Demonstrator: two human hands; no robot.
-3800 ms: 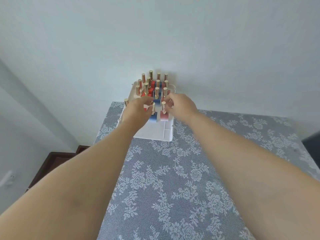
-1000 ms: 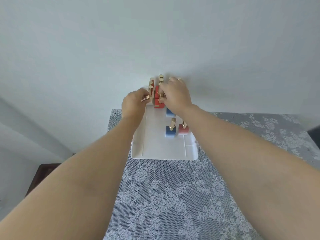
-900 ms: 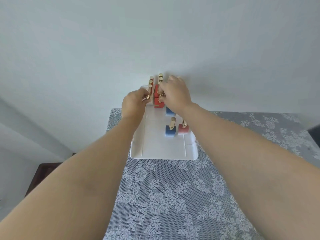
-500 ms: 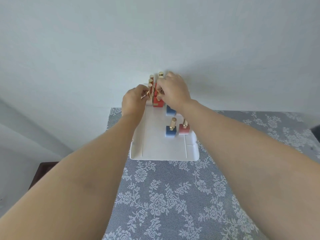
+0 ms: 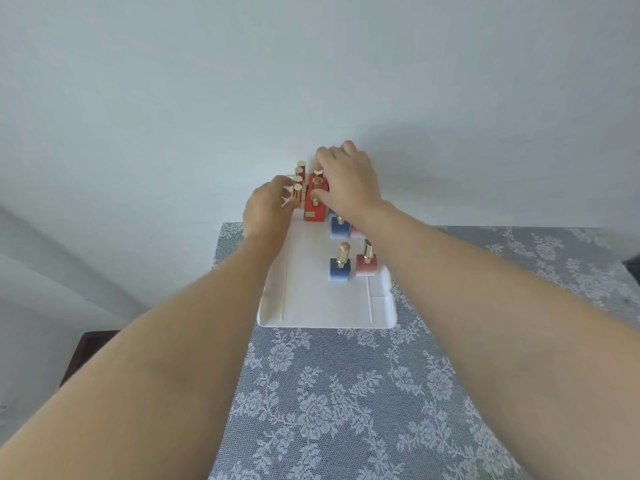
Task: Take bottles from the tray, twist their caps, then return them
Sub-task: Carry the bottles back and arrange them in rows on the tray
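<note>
A white tray (image 5: pixel 311 306) lies on the table against the wall. Its far end holds several small square bottles with gold caps. My left hand (image 5: pixel 265 211) pinches the gold cap of a bottle (image 5: pixel 296 192) at the tray's far left; that bottle's body is hidden. My right hand (image 5: pixel 348 183) reaches over the cluster, its fingertips closed on the cap of a red bottle (image 5: pixel 315 212). Nearer to me stand a blue bottle (image 5: pixel 339 268) and a pink bottle (image 5: pixel 366 265), with another blue bottle (image 5: pixel 339 227) behind them.
The table wears a grey cloth with white lace flowers (image 5: pixel 346 403). A pale wall (image 5: pixel 311 81) rises right behind the tray. The table's left edge drops to a dark floor (image 5: pixel 90 348). My forearms cross the table's near part.
Over the last second both hands stayed at the far cluster of bottles; the right hand's fingers shifted slightly on the caps. Earlier, the hands were at the tray's near bottles.
</note>
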